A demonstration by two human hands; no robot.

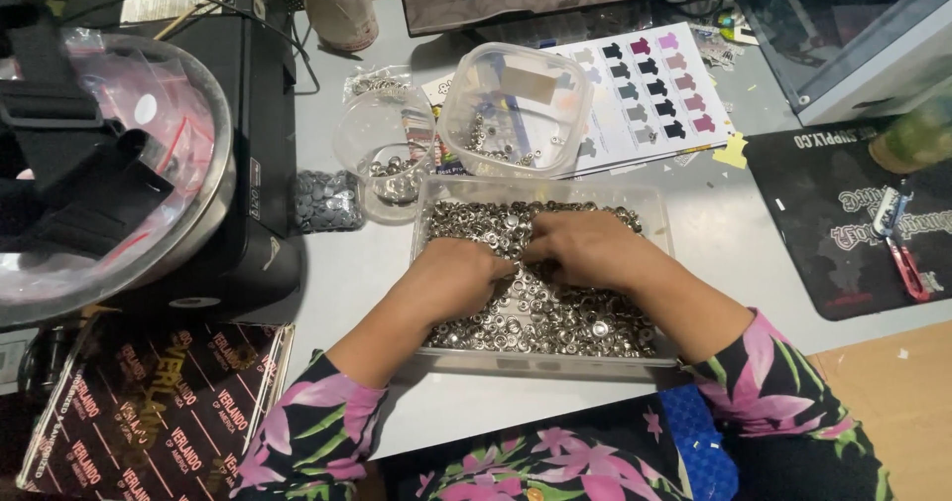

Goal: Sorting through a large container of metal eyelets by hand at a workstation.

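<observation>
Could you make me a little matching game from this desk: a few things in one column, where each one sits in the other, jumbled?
Things:
1. rectangular tray of metal snaps
2. round clear cup
3. colour chart of shirts
4. red-handled tool

Places:
A. on the black mat, far right
B. under both hands
C. beneath the square clear tub
D. left of the square clear tub

Pairs: 1-B, 2-D, 3-C, 4-A

1. One view only: head camera, worn by the person, looks steeply down and forward over a grey table (377,263).
2. Close range: forearms enter from the bottom edge, clear tray (540,362) sits mid-frame.
3. No second view shares anything.
</observation>
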